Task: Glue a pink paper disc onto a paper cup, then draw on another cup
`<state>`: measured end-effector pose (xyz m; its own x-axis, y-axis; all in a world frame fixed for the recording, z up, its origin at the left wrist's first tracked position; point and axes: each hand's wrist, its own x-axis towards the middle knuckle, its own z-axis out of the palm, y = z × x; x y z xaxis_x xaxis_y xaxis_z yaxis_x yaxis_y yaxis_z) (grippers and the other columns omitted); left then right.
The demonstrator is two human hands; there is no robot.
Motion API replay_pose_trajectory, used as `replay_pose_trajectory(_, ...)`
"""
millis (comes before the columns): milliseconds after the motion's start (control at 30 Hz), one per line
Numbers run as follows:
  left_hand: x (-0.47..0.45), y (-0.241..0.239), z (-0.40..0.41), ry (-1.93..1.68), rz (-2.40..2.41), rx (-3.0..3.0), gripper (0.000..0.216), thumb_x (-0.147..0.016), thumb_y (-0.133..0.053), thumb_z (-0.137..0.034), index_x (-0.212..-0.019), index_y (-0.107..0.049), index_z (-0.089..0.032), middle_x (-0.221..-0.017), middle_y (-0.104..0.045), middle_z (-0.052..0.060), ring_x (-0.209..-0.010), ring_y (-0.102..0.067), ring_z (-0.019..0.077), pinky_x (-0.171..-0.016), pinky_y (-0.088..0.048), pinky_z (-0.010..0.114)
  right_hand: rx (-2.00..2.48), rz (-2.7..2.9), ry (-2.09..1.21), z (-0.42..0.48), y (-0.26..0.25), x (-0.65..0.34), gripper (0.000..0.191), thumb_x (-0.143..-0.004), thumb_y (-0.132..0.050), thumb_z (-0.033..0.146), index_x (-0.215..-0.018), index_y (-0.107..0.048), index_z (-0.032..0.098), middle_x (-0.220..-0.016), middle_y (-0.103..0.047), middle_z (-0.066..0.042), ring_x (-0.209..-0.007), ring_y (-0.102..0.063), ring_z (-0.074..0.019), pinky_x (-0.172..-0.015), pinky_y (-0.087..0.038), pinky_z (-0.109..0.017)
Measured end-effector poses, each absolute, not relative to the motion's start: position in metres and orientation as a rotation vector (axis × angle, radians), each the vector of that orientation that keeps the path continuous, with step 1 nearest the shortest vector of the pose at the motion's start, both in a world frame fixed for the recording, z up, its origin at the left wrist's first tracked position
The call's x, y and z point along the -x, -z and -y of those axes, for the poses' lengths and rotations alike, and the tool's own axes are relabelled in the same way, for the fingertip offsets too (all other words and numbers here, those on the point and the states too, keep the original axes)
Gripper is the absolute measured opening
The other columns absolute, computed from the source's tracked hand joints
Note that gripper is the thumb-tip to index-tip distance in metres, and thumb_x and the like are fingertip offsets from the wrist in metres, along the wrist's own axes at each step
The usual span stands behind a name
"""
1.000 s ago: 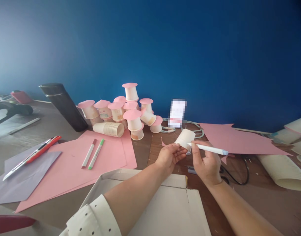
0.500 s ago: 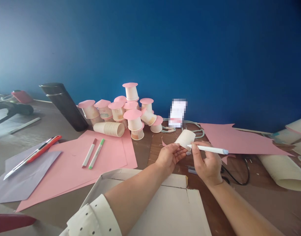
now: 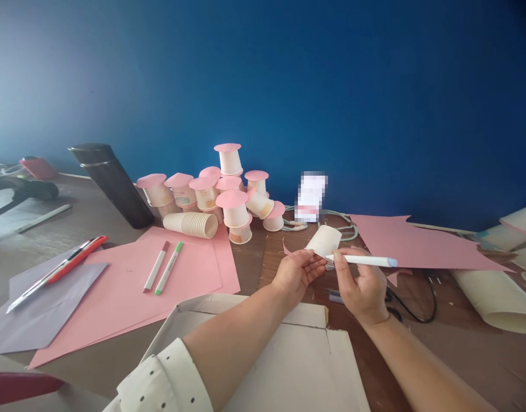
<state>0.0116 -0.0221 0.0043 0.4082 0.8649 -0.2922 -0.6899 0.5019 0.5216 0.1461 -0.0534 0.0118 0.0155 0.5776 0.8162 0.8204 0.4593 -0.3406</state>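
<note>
1. Paper cup (image 3: 326, 240): right of centre in the frame, tilted, held up over the brown surface (image 3: 469, 355).
2. Left hand (image 3: 293, 274): fingers pinching the cup near its lower-left edge, thumb above, the others curled beneath.
3. Right hand (image 3: 362, 286): fingers closed round a white pen (image 3: 370, 261), tip pointing left, at the cup's lower right side. Contact with the wall too fine to confirm.
4. Risk, my judgement: the light pinch could let the cup roll if the pen presses hard, giving a skidding stroke; thin paper could also dent. Fingers sliding over fresh ink would smear it.
5. Just behind: cable (image 3: 352, 233) and a pixelated screen (image 3: 311, 197). Either could be snagged or knocked by a wide swing.
6. Centre left: stacked cups (image 3: 234, 214) with pink discs. One cup leans among them; a bump might bring the pile down.
7. Lower left: two markers (image 3: 169, 269) on pink sheets (image 3: 117, 303). Farther left, a red cutter (image 3: 76, 260); blade exposure unclear, a cut hazard if a careless reach meets it.
</note>
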Motion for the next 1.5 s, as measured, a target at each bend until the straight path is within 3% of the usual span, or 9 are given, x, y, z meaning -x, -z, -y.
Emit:
replay_pose_trajectory(500, -0.0114, -0.0038, 0.0234, -1.022, -0.566, -0.331, 0.007, -0.083, -0.057, -0.013, -0.082, -0.06, -0.007, -0.081, -0.067, 0.012, -0.079, -0.067, 0.0159, -0.076, -0.055, 0.025, 1.329, 1.442, 0.221, 0.0564, -0.0169, -0.1455, 0.017, -0.09, -0.052, 0.029, -0.099, -0.061, 0.018, -0.084, -0.066, -0.007, -0.075, -0.063, -0.0191, -0.073, -0.05, -0.034)
replay_pose_trajectory(800, -0.0108, -0.0036, 0.0246, -1.024, -0.535, -0.355, 0.006, -0.083, -0.059, -0.014, -0.081, -0.06, -0.008, -0.082, -0.068, 0.011, -0.081, -0.067, 0.0151, -0.078, -0.054, 0.024, 1.244, 1.549, 0.276, 0.0543, -0.0148, -0.144, 0.013, -0.087, -0.055, 0.025, -0.098, -0.06, 0.019, -0.091, -0.065, -0.007, -0.087, -0.063, -0.0205, -0.081, -0.05, -0.036)
replay_pose_trajectory(1500, -0.0115, -0.0025, 0.0244, -1.018, -0.504, -0.392, 0.009, -0.082, -0.061, -0.015, -0.075, -0.06, -0.01, -0.078, -0.069, 0.01, -0.078, -0.068, 0.0146, -0.078, -0.054, 0.024, 1.245, 1.602, 0.328, 0.0526, -0.0146, -0.1439, 0.012, -0.087, -0.056, 0.024, -0.097, -0.06, 0.019, -0.091, -0.066, -0.007, -0.087, -0.062, -0.0209, -0.081, -0.049, -0.037)
